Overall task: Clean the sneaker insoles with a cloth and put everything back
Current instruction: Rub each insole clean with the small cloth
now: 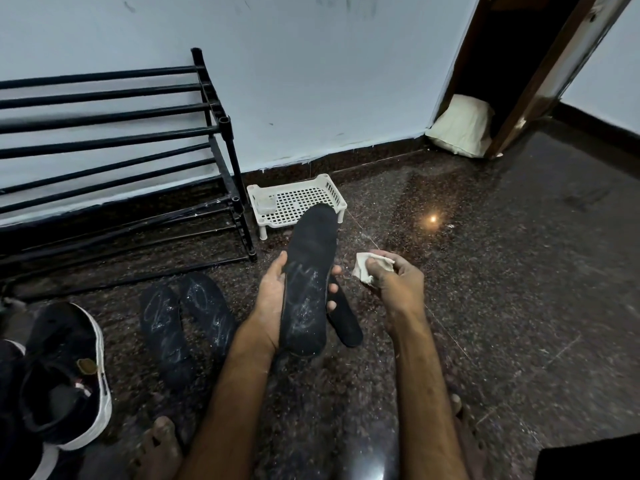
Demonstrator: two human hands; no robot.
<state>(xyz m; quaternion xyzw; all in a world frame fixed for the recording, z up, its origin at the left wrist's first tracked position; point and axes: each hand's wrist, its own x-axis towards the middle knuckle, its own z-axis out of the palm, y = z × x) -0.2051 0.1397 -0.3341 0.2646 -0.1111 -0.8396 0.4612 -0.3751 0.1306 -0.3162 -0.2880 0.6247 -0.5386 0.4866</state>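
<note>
Left hand (273, 299) grip holds dusty insole (308, 289) upright above floor (485, 271) — right hand (394, 278) grip clutches cloth (367, 270) just beside it.

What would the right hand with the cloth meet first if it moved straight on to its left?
Probably the insole held up in the left hand. The right hand and its cloth are just beside it, though depth is unclear.

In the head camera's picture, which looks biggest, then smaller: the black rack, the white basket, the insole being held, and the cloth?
1. Black rack, by far the largest.
2. and 3. White basket and held insole: they look about alike, and the insole is nearer the camera, so I won't rank them.
4. Cloth, smallest, bunched in the right hand.
</note>
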